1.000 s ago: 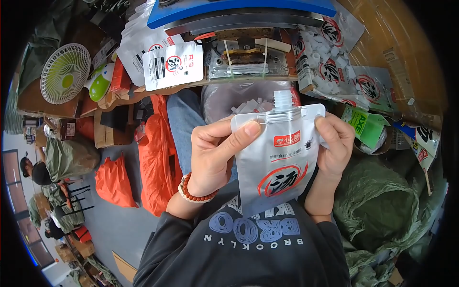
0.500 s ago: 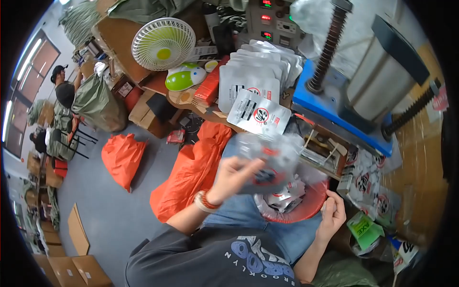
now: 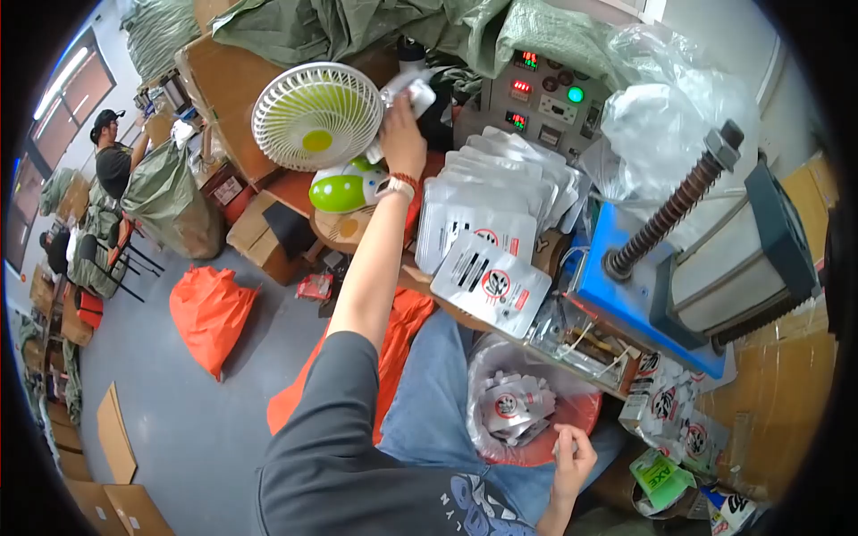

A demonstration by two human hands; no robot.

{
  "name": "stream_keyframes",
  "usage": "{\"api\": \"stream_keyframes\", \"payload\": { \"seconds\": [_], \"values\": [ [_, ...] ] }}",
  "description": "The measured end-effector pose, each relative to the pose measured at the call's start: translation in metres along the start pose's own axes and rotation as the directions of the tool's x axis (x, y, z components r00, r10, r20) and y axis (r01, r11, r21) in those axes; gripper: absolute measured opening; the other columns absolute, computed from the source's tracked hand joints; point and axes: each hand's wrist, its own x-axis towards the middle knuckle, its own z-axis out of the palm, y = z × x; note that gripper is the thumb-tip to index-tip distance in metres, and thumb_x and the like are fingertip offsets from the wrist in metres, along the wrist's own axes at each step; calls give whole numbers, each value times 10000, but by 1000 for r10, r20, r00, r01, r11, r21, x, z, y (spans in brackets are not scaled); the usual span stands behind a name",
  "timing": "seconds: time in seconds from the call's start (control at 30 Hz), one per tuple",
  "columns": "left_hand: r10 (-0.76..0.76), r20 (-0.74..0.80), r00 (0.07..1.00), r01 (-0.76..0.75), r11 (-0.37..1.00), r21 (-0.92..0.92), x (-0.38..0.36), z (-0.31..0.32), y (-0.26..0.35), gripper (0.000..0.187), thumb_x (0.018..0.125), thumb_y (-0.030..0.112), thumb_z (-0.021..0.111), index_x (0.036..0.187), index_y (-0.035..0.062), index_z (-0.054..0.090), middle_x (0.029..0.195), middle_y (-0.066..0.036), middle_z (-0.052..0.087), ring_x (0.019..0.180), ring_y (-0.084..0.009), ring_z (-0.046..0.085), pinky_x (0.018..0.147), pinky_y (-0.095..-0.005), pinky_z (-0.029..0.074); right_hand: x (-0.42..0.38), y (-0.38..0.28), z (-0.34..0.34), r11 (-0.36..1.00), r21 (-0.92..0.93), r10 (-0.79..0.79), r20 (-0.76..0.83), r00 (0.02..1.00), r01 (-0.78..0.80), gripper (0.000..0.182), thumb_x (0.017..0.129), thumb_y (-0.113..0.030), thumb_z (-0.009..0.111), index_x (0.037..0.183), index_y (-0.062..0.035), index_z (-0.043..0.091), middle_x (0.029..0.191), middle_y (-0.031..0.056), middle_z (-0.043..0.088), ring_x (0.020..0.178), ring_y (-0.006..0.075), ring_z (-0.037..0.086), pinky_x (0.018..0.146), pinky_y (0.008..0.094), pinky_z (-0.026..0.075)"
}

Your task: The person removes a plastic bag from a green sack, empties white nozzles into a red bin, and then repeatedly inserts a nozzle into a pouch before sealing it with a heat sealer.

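My left hand (image 3: 402, 141) reaches far forward, beside the right edge of the white-and-green fan (image 3: 317, 116). Its fingers close on a small white object (image 3: 420, 96) whose kind I cannot make out. My right hand (image 3: 575, 457) is by the near right rim of a red tub (image 3: 581, 411) lined with clear plastic. Its fingers are curled in a pinch; whatever lies between them is too small to name. Inside the tub lie several silver printed packets (image 3: 518, 402). A flat silver pouch (image 3: 492, 284) with a round red-and-black print lies in front of a row of silver pouches (image 3: 500, 183).
To the right stands a press with a blue plate (image 3: 617, 259) and threaded rods. A control box (image 3: 545, 98) with lit displays is behind the pouches. Orange bags (image 3: 213, 313) lie on the floor at left. Another person (image 3: 114, 161) works in the background.
My left hand has moved forward from above the tub to beside the fan. The blurred pouch near it is gone from over the tub. My right hand stays by the rim.
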Motion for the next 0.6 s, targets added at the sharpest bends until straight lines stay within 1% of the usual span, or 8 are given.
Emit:
{"api": "stream_keyframes", "payload": {
  "seconds": [0.1,0.13,0.27,0.3,0.33,0.47,0.57,0.6],
  "values": [
    [-497,135,857,485,867,115,1,53,-17,655,861,138,523,1448,20,258,1486,-193,294,1353,-378,315,1071,-512,302,-3,10,-9,996,23,86,-54,995,-85,140,930,-115,585,926,11,646,590,-69,440,495,4,357,448,189,258],
    [-499,143,855,486,866,117,-4,51,-16,655,861,138,523,1448,20,258,1486,-193,294,1353,-378,315,1071,-512,302,-3,13,-11,992,66,112,-65,992,-108,144,933,-125,582,924,5,644,579,-75,426,478,-1,335,434,186,237],
    [-157,278,947,263,878,-400,-41,-39,26,461,905,108,503,1343,-4,414,1291,-205,520,1170,-337,524,960,-432,422,1,3,-7,975,117,195,-65,979,-186,143,930,-129,585,918,1,644,580,-76,425,475,-2,326,439,180,232],
    [-79,134,988,141,819,-556,-59,-63,42,370,889,55,531,1254,-4,502,1149,-184,604,1050,-313,588,888,-383,460,4,-2,-15,991,12,131,-83,988,-130,151,921,-141,594,919,3,640,589,-73,427,481,1,327,440,180,230],
    [-84,167,982,173,743,-647,-72,-100,67,361,860,6,554,1221,8,537,1122,-162,616,1048,-315,578,889,-381,459,6,-11,-25,992,-98,67,-97,993,-76,161,912,-153,602,920,5,637,598,-71,428,487,4,327,442,180,229],
    [275,254,927,-65,785,-616,-120,-155,104,445,835,103,639,1258,31,521,1244,-149,550,1198,-344,480,1001,-414,387,30,-61,-103,927,-137,-376,-312,873,350,263,910,-160,562,1089,32,552,626,-35,412,536,36,354,504,195,276],
    [429,391,814,-115,779,-616,-130,-150,128,632,851,321,648,1384,71,419,1407,-152,414,1358,-383,290,1088,-511,255,61,-109,-144,904,-63,-392,-510,765,422,239,949,-77,533,1155,42,548,630,-55,389,487,9,284,442,188,218],
    [466,493,734,-190,838,-511,-132,-149,135,744,835,475,628,1433,113,372,1490,-137,311,1412,-384,183,1085,-616,171,71,-137,-141,894,-85,-407,-559,722,439,271,955,-76,535,1198,45,536,632,-65,372,487,8,278,435,191,208]
  ]
}}
